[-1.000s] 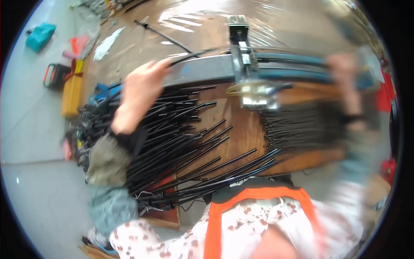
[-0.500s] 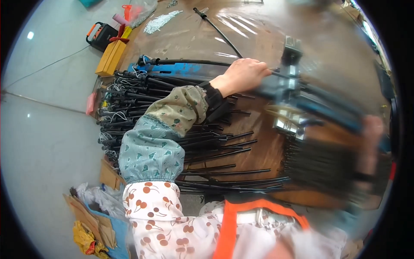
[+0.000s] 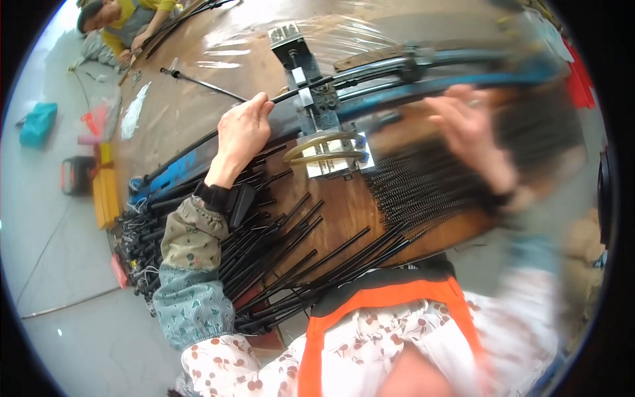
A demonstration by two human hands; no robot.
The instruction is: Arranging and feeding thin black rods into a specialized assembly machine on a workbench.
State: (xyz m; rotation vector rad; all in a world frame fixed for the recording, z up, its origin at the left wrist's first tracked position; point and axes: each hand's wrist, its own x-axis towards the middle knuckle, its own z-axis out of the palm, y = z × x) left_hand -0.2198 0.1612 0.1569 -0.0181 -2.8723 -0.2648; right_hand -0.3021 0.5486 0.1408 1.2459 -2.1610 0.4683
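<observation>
Over the brown table [image 3: 338, 204], our left hand [image 3: 242, 133] pinched the black rod [image 3: 188, 151], best kept straight, while our right hand [image 3: 471, 131] hung loosely spread.

A slim black rod [image 3: 285, 96] slants to a metal fixture [image 3: 325, 99].

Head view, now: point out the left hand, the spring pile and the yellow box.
Left hand [image 3: 241, 135]: head view, on the back of the hand.
Spring pile [image 3: 420, 192]: head view, on the dark coils.
Yellow box [image 3: 106, 200]: head view, mid-side.
</observation>
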